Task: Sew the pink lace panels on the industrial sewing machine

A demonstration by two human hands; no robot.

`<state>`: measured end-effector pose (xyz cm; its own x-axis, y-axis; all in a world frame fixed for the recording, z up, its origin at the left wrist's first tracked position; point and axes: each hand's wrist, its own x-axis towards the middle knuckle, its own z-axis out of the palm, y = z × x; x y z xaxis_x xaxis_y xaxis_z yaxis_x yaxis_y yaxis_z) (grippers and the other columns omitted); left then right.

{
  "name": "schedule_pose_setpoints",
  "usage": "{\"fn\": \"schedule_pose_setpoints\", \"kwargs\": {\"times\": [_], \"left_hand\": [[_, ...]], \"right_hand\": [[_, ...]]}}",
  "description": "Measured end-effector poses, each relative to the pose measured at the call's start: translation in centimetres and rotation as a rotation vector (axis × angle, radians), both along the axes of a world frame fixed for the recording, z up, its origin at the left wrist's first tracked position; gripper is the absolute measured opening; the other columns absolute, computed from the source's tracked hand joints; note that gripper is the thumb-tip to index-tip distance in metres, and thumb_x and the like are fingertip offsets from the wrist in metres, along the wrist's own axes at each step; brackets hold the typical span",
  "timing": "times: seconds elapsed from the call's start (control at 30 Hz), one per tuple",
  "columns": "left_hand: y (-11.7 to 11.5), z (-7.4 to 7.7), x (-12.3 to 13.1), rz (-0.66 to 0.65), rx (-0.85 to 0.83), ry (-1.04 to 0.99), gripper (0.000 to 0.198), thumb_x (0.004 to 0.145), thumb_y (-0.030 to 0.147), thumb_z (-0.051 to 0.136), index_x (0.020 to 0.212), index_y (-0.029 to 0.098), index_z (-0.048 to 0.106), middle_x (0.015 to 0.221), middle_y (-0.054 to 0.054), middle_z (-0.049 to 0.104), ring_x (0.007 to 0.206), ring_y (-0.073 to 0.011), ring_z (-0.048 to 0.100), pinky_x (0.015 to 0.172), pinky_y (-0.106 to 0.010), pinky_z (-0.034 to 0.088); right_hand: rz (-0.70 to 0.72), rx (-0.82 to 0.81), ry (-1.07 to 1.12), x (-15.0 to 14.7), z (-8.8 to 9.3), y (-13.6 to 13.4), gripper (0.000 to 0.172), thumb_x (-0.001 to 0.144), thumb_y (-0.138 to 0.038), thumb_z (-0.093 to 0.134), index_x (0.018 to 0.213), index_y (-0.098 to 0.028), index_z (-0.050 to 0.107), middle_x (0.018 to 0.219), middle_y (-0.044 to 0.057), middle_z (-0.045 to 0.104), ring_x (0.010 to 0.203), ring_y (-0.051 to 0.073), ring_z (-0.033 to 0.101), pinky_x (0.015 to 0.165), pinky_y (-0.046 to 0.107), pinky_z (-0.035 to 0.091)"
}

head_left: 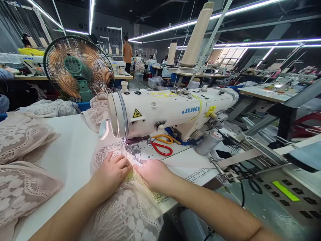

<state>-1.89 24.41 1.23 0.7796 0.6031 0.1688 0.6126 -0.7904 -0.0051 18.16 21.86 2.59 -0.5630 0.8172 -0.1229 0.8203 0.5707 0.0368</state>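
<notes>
Step in hand, as judged from the hand positions: guiding lace fabric into the stitching area of a white sewing machine. The left hand lies palm down on the fabric, in front of and slightly left of the needle, with its fingers curved and close together. The right hand meets the same fabric from the other side; its thumb and forefinger bear on the edge close to the needle. The fingertips of the two hands are near each other. Whether either hand clamps the cloth or only presses it cannot be told.

Next move, as judged: it calls for both hands to guide the edge straight and flat along the stitching line, with even tension and fingertips clear of the needle. Likely faults are a puckered edge or a fold caught beneath.

Workpiece: the fabric is pale pinkish beige, thin and partly see-through, with floral motifs and scalloped rows of small holes. One portion lies beneath the machine head; the remainder runs under the hands and bunches loosely toward the wearer, at the near edge of the counter. A yellowish patch shows between the hands; its source is unclear. Similar lace pieces lie to the left. Red-handled scissors rest right of the needle.
</notes>
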Motion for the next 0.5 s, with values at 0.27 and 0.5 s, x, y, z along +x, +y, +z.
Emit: {"fn": "schedule_pose_setpoints", "kwargs": {"times": [0.27, 0.5], "left_hand": [[1.9, -0.3, -0.8, 0.033, -0.005, 0.045, 0.049, 0.077, 0.0, 0.044, 0.118, 0.023, 0.059, 0.118, -0.008, 0.062, 0.116, -0.0292, 0.049, 0.101, -0.062, 0.026], [2.7, -0.4, -1.0, 0.081, 0.07, 0.029, 0.053, 0.077, -0.002, 0.035, 0.117, 0.023, 0.06, 0.12, -0.007, 0.062, 0.117, -0.0298, 0.05, 0.102, -0.064, 0.026]], "right_hand": [[-0.067, -0.175, -0.168, -2.1, 2.3, 0.7, 0.068, 0.08, -0.013, 0.051, 0.143, -0.003, 0.027, 0.083, 0.014, 0.069, 0.075, 0.026, 0.065, 0.054, 0.033, 0.045], [-0.077, -0.06, -0.112, -2.7, 0.5, 1.5, 0.073, 0.074, -0.012, 0.056, 0.141, -0.002, 0.029, 0.066, 0.012, 0.067, 0.061, 0.024, 0.064, 0.052, 0.033, 0.047]]}}
